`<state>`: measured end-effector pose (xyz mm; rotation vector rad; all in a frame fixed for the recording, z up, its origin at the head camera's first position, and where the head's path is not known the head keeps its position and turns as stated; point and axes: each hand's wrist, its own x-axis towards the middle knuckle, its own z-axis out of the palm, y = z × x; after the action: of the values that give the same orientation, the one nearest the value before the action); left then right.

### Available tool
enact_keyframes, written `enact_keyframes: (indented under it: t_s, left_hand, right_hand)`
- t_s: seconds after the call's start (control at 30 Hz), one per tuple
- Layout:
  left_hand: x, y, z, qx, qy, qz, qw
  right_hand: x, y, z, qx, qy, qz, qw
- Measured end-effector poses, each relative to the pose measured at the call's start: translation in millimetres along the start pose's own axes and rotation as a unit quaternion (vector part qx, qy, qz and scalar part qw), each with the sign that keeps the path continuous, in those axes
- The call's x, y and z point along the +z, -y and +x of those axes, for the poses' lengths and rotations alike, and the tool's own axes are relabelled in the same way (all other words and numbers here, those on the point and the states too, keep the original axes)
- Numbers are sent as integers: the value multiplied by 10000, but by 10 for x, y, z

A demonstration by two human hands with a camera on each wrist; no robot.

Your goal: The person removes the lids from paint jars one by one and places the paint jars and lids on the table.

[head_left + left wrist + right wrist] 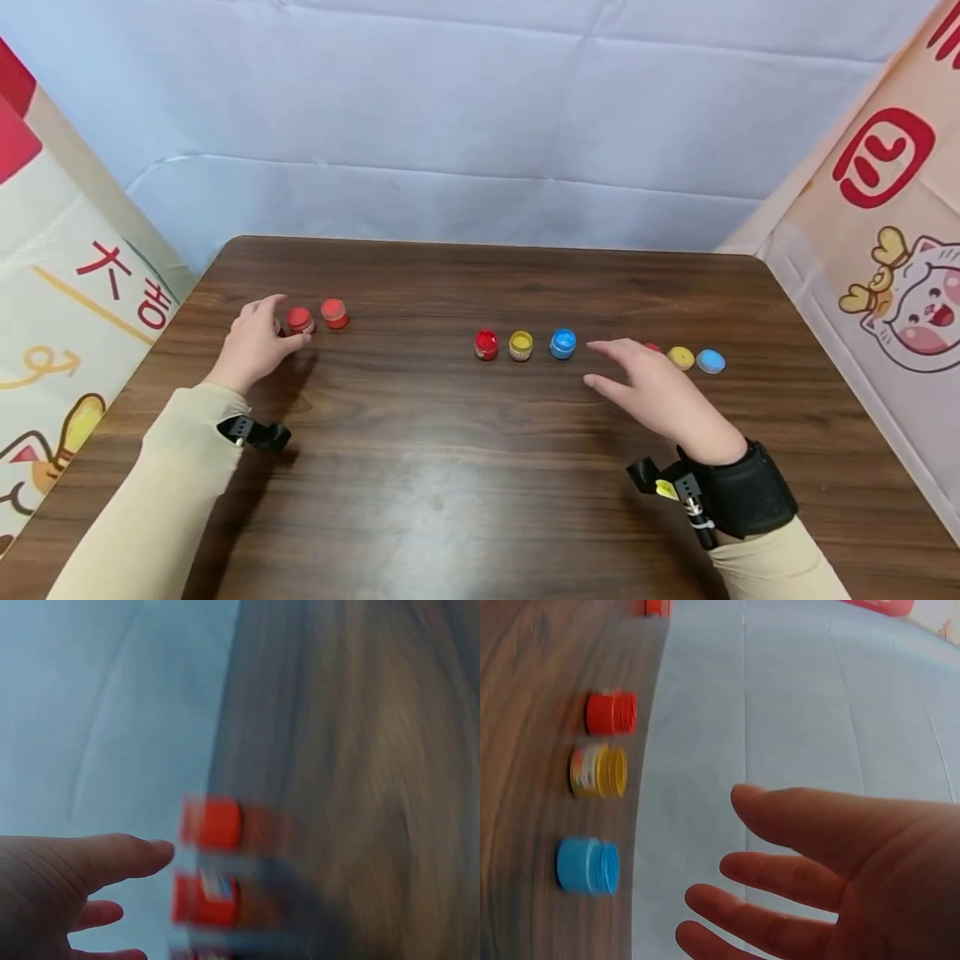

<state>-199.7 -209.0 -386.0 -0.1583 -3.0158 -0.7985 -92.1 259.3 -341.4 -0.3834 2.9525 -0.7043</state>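
Above the table's left side, my left hand (253, 343) has its fingers spread beside a red jar (300, 320); whether it touches it I cannot tell. A second red jar (334, 313) stands just right of that one, and part of another shows behind the hand. My right hand (663, 392), fingers apart and holding nothing, hovers right of an uncapped blue jar (562, 343). Left of the blue jar stand an uncapped yellow jar (521, 345) and an uncapped red jar (486, 344). Beyond the right hand lie a yellow lid (681, 358), a blue lid (711, 361) and a partly hidden red one (652, 347).
The brown wooden table (420, 417) has a pale cloth (450, 108) hanging behind its back edge. Printed cloths hang at the left and right sides. A dark strap (750, 492) with a small device is on the right wrist, and another device is on the left.
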Motion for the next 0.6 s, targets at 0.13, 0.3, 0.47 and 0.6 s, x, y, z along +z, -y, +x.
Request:
enact_keyframes:
  t_s: [0.13,0.3,0.47,0.6]
  left_hand:
    - [-35,295,28,-372,165,75,9991]
    - [-76,500,129,-556,219,121,9981]
    - [-34,606,139,-445,80,78,9989]
    - [26,693,80,-393,-145,-44,9991]
  right_hand:
    - [50,92,-7,-170,127,228,9995]
    - [43,194,-13,-429,81,467,9980]
    - [22,260,12,-548,75,661,9963]
    - [24,281,37,-546,145,771,9954]
